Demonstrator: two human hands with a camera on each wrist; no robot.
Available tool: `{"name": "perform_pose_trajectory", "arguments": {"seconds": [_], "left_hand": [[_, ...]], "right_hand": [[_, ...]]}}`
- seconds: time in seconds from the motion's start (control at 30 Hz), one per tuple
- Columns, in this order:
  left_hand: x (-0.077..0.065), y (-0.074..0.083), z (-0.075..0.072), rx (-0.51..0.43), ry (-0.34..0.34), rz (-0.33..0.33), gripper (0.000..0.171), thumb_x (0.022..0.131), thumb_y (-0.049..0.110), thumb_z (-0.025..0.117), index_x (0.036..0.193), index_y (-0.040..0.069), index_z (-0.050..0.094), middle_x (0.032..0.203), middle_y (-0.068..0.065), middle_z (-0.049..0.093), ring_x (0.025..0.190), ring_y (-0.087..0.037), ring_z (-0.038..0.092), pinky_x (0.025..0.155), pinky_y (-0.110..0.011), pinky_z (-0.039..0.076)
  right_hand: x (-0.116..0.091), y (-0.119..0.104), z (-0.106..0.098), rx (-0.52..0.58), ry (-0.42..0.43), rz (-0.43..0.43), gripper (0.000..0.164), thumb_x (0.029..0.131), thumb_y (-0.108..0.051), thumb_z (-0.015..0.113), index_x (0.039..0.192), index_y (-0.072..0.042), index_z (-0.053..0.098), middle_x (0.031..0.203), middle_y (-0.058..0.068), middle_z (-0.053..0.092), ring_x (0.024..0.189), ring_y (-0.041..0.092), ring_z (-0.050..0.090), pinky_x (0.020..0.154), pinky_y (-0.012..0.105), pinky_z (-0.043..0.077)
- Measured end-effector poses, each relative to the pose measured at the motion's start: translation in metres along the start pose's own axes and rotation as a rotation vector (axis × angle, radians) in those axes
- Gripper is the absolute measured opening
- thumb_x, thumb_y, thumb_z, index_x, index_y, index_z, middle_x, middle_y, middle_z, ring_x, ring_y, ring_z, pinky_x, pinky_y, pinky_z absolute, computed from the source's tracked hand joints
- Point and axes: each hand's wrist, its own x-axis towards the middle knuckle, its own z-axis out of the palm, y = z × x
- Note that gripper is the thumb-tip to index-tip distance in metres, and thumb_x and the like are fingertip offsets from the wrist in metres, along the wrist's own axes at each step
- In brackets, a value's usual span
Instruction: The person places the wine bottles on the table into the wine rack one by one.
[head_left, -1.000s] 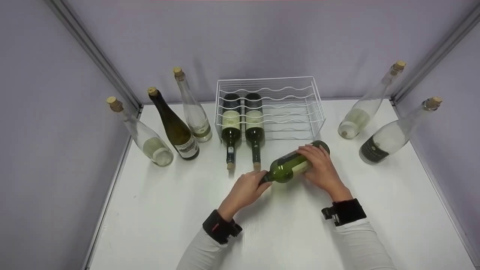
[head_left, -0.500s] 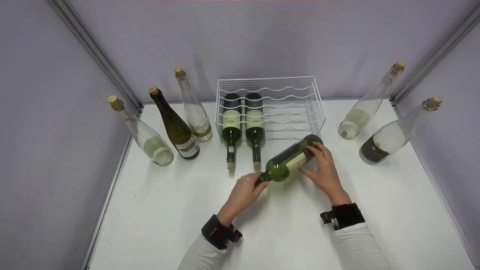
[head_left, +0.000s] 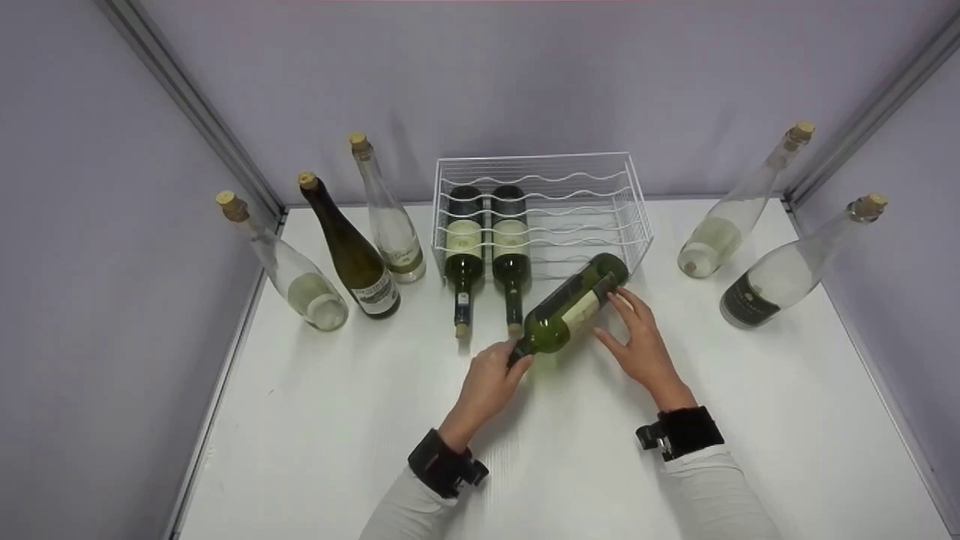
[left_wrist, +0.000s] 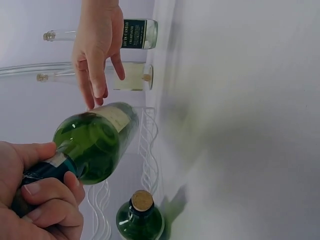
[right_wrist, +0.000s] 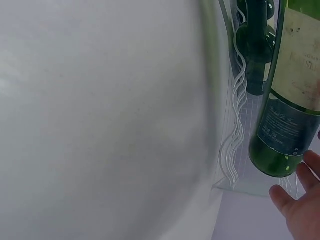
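Note:
My left hand (head_left: 486, 382) grips the dark neck of a green wine bottle (head_left: 574, 300), which slants up and right toward the white wire rack (head_left: 532, 156). Around that neck the left wrist view shows my thumb and curled fingers (left_wrist: 55, 200). My right hand (head_left: 645, 349) is beside the bottle's lower body, fingers spread and relaxed; whether the fingertips touch the glass I cannot tell. In the right wrist view the bottle's base (right_wrist: 280, 160) hangs before the rack, above my thumb. Two corked green bottles, one at left (head_left: 465, 240) and one beside it (head_left: 510, 240), lie in the rack, necks forward.
Left of the rack stand a clear bottle (head_left: 300, 289), a brown bottle (head_left: 349, 259) and another clear bottle (head_left: 390, 225), all corked. To the right stand a clear bottle (head_left: 724, 225) and a dark-labelled one (head_left: 776, 281). Walls (head_left: 525, 82) enclose the white table (head_left: 337, 435).
The held bottle has swung its base up and left toward the rack's front, neck still in my left hand. My right hand has loosened from around its body and shifted slightly left.

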Motion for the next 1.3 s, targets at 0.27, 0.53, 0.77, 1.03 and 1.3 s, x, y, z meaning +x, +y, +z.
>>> {"name": "perform_pose_trajectory", "arguments": {"seconds": [0.27,0.53,0.77,1.03,1.3], "left_hand": [[0.005,0.001,0.01,0.0,0.075,-0.052,0.031,0.095,0.023,0.065,0.114,-0.002,0.066,0.09,-0.011,0.068,0.08,-0.023,0.064,0.066,-0.038,0.051],[0.012,0.005,0.013,-0.069,0.116,-0.154,0.041,0.097,0.023,0.063,0.125,-0.007,0.062,0.11,-0.02,0.069,0.1,-0.029,0.066,0.082,-0.041,0.054],[0.017,0.007,0.017,-0.12,0.167,-0.197,0.026,0.097,0.02,0.062,0.109,-0.002,0.068,0.078,-0.003,0.061,0.07,-0.017,0.054,0.059,-0.032,0.044],[0.022,0.015,0.027,-0.16,0.17,-0.251,0.027,0.1,0.021,0.058,0.11,-0.003,0.066,0.085,-0.006,0.062,0.075,-0.017,0.055,0.066,-0.035,0.048],[0.033,0.018,0.037,-0.205,0.164,-0.261,0.029,0.101,0.018,0.053,0.113,-0.007,0.062,0.096,-0.016,0.066,0.085,-0.023,0.061,0.075,-0.04,0.052]], "right_hand": [[0.001,-0.001,0.004,0.034,-0.019,0.023,0.063,0.09,-0.022,0.074,0.144,-0.001,0.047,0.152,0.015,0.034,0.14,0.034,0.028,0.11,0.053,0.029],[0.0,-0.002,0.006,0.032,-0.033,0.018,0.062,0.092,-0.021,0.072,0.145,-0.003,0.045,0.151,0.016,0.034,0.14,0.034,0.028,0.11,0.052,0.029],[-0.002,-0.002,0.007,0.035,-0.04,0.032,0.063,0.092,-0.021,0.072,0.145,-0.003,0.045,0.151,0.017,0.035,0.14,0.034,0.029,0.11,0.052,0.029],[-0.003,-0.001,0.008,0.046,-0.052,0.045,0.064,0.092,-0.021,0.072,0.146,-0.002,0.044,0.151,0.018,0.035,0.14,0.035,0.028,0.11,0.052,0.028],[-0.003,-0.002,0.008,0.04,-0.052,0.046,0.064,0.092,-0.021,0.072,0.146,-0.002,0.043,0.151,0.019,0.035,0.14,0.036,0.028,0.11,0.053,0.028]]}}
